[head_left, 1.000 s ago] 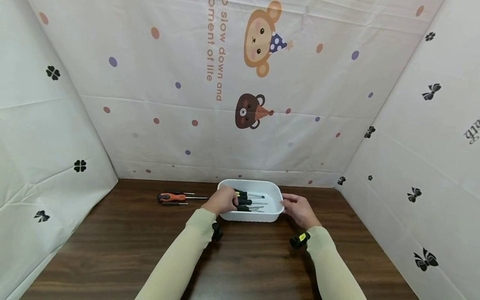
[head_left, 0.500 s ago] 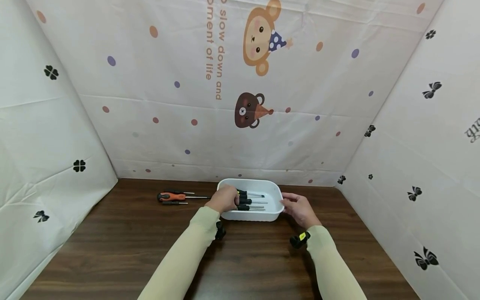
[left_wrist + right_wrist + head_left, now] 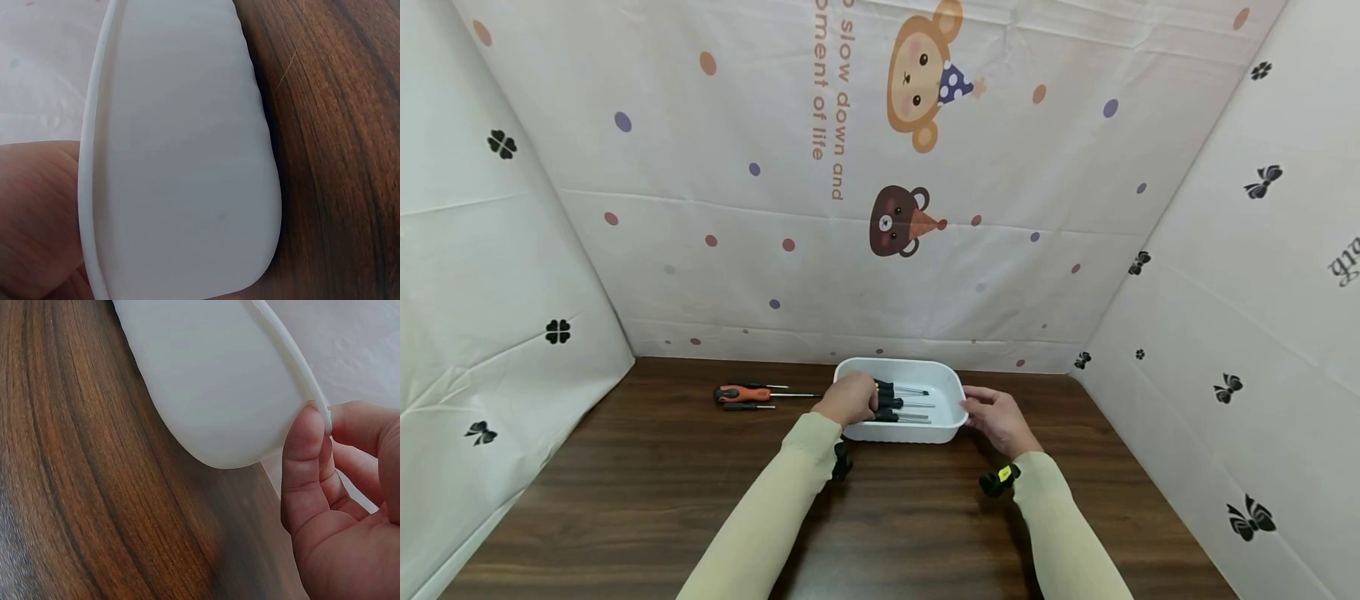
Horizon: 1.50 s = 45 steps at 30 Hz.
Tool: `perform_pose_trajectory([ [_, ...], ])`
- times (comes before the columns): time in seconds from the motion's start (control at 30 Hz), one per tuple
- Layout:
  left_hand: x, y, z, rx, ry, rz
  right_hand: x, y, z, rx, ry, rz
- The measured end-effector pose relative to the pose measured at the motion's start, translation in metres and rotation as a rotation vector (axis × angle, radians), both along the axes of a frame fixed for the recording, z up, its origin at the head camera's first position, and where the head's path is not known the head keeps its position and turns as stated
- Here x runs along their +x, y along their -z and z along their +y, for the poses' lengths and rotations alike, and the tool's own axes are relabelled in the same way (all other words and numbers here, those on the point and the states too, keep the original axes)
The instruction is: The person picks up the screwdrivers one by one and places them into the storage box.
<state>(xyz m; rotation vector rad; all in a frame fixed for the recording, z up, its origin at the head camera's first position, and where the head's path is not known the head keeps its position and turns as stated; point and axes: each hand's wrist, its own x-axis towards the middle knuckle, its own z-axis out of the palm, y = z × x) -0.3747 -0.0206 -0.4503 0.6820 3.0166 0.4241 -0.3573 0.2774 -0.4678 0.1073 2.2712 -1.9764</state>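
A white tray [image 3: 951, 421] holds several black-handled screwdrivers [image 3: 891, 403] lying side by side, their shafts to the right. My left hand [image 3: 850, 397] reaches over the tray's left end, curled fingers down at the handles, and grips a front screwdriver [image 3: 887, 416] by its handle. Its fingertips are hidden; in the left wrist view the tray's side wall [image 3: 181, 144] covers them, and only part of the hand [image 3: 37, 219] shows. My right hand [image 3: 997, 418] pinches the tray's right rim between thumb and fingers, as the right wrist view shows at the rim [image 3: 294, 356].
Left of the tray, an orange-and-black screwdriver [image 3: 745, 394] lies on the brown wooden table [image 3: 625, 467]. Small black screwdrivers [image 3: 747, 407] lie beside it. A patterned white cloth [image 3: 700, 275] stands behind the table and along both sides.
My left hand has shifted slightly right inside the tray. The front screwdrivers have straightened to lie nearly parallel with the others. My right hand stays on the rim.
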Motion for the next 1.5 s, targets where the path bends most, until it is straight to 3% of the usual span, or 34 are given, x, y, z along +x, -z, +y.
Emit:
perform_pose_trajectory([
  [0.5,0.003,-0.003,-0.003,0.023,0.028,-0.014,0.001,0.003,-0.001,-0.013,0.003,0.0],
  [1.0,0.009,-0.016,-0.021,0.231,0.097,-0.026,0.0,0.002,0.001,-0.008,0.0,0.001],
  [1.33,0.013,-0.015,-0.038,0.327,0.166,0.124,0.0,0.003,0.003,0.01,-0.01,0.004],
  [1.5,0.018,-0.012,-0.053,0.381,0.162,0.196,-0.001,0.002,0.003,0.004,-0.01,0.006],
])
